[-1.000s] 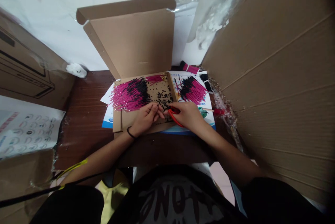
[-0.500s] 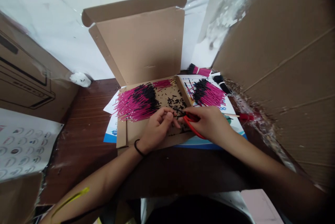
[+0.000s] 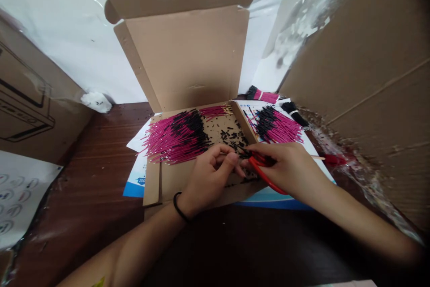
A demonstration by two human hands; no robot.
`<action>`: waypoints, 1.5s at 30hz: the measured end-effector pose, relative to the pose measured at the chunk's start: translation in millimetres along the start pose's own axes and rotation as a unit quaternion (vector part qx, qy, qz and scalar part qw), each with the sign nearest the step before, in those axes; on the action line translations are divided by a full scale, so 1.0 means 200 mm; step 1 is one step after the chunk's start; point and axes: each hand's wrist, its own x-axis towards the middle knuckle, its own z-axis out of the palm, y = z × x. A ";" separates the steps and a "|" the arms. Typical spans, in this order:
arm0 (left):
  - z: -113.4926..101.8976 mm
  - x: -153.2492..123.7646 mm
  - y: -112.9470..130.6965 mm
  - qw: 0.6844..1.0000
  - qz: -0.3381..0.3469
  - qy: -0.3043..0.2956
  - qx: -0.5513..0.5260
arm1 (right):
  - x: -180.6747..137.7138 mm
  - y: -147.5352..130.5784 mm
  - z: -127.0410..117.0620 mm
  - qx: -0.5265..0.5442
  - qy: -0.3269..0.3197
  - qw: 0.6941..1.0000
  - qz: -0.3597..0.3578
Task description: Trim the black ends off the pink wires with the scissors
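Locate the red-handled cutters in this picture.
In the head view, the red-handled cutters sit right of centre, gripped in the right hand over the front right corner of the open cardboard box, tips pointing at the left hand.

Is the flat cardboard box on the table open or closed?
Open. The flat brown cardboard box has its lid standing up at the back, and pink wires lie inside.

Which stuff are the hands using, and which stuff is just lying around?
In use: left hand, thin wire, right hand, red-handled cutters, pink wires, black bits, open box.
Lying about: tied pink bundle, black bundle, white wad, red-tipped stick, printed sheet.
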 end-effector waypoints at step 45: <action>-0.01 0.01 -0.02 0.997 -0.033 0.038 -0.065 | 0.02 0.01 -0.02 -0.051 0.031 0.996 0.062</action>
